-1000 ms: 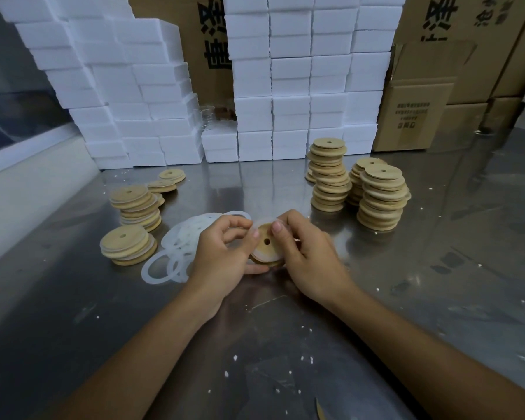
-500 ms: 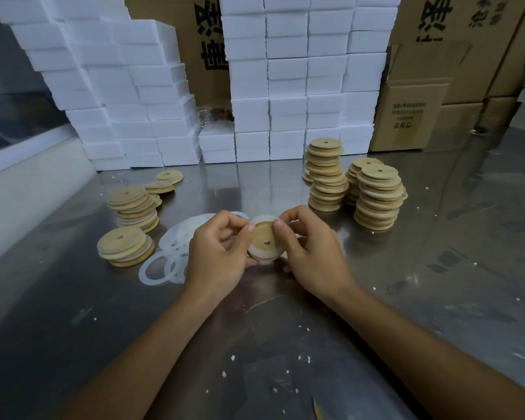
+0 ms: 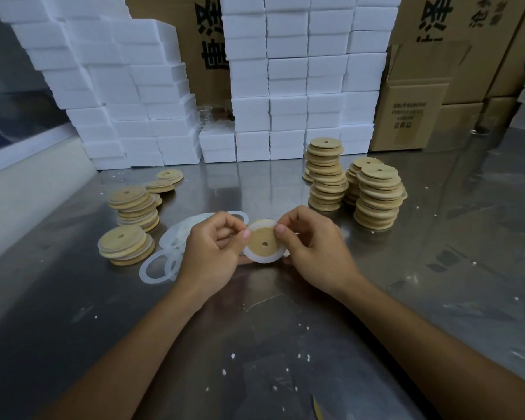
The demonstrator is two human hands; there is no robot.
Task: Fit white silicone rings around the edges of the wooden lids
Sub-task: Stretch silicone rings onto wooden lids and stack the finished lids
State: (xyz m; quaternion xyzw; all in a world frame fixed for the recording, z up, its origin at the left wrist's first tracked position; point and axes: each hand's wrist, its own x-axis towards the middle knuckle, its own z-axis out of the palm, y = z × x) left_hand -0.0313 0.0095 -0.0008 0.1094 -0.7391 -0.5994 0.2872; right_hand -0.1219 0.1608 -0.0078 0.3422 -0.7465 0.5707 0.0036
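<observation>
I held one wooden lid [image 3: 262,242] between both hands, just above the steel surface [image 3: 437,268] and near its middle, tilted toward me so I could watch the rim. My left hand [image 3: 212,250] had a narrow grip on the lid's 9 o'clock edge, thumb on the face and fingers behind, while my right hand [image 3: 314,247] pinched it at about 1 o'clock, thumb tip pressing where the white silicone ring [image 3: 256,259] met the wood. The ring showed as a pale band around the lower and left edge, so I judged it mostly seated, with the upper right stretch the part to be pressed home. Holding from opposite sides kept the disc from spinning as I worked the band round. At 9 o'clock from the lid, touching the surface, lay the loose rings [image 3: 164,262] in an overlapping pile, close enough for my left hand to reach. Farther out at 9 and 10 o'clock sat the short stacks of lids [image 3: 125,244], some showing white edges, which I took for finished ones. The tall stacks [image 3: 376,192] at 1 o'clock looked bare, probably waiting. Behind them rose the white foam boxes [image 3: 300,86] and cardboard cartons [image 3: 406,116], well apart from my work.
</observation>
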